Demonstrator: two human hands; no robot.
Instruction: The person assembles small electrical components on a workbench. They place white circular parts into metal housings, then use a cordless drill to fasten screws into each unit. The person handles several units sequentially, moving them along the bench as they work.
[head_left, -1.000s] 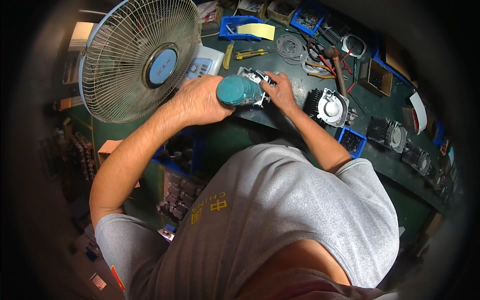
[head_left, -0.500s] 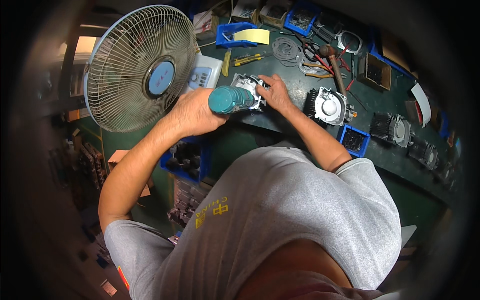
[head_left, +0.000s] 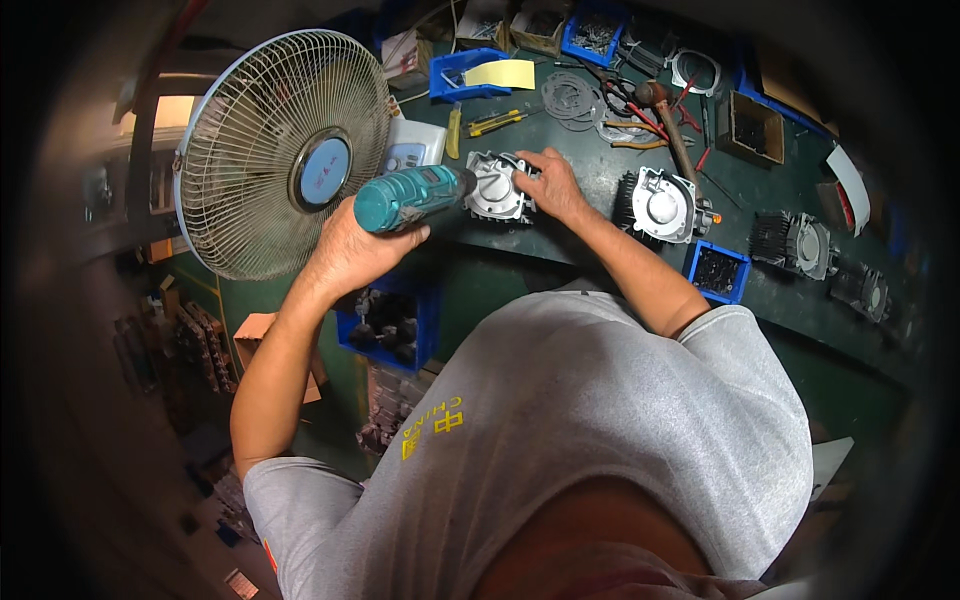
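Note:
A teal cordless drill (head_left: 410, 196) is gripped in my left hand (head_left: 358, 240), tilted so that its front end points right and slightly up. That end reaches the left part of a silver metal housing (head_left: 495, 188) with dark fins, which sits near the bench's front edge. My right hand (head_left: 550, 188) grips the housing's right rim, thumb and fingers bent around it. Whether the drill's bit touches a screw is too small to tell. A similar finned housing (head_left: 660, 205) stands to the right of my right forearm.
A large fan (head_left: 285, 155) stands close on the left. Behind lie a hammer (head_left: 668, 125), pliers (head_left: 640, 142), grey rings (head_left: 570, 97) and a yellow cutter (head_left: 497, 122). Blue bins hold small parts, one (head_left: 718, 272) at the front edge. More finned housings (head_left: 795, 243) stand at right.
The drill has swung from near upright over the housing to a leftward tilt, and my left hand has moved left and down. My right hand stays on the housing.

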